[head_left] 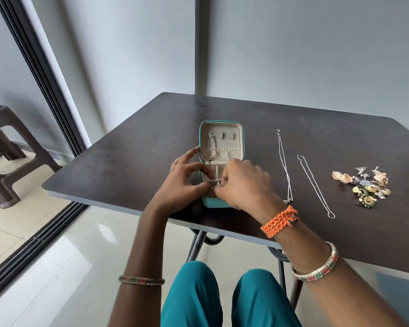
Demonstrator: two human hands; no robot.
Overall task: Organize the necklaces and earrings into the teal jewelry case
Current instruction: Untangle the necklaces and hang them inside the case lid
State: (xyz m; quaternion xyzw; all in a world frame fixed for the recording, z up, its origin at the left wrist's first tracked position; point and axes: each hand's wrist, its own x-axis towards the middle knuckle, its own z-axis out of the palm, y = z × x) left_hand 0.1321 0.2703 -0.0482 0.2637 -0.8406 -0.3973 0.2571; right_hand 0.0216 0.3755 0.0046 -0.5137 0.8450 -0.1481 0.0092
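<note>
at the far left a brown plastic stool stands on the tiled floor beyond the dark table. the teal jewelry case lies open near the table's near edge, its lid tilted up at the far side with one silver chain hanging from the leftmost hook inside. my left hand steadies the case's left side, fingers curled, thumb and a fingertip pinching at a cream divider in the tray. my right hand covers the tray's right part, fingers curled down onto that same divider; what else it grasps i cannot tell. right of the case lie two necklaces, a beaded one and a thin one, well apart from the case. farthest right sits a heap of earrings.
</note>
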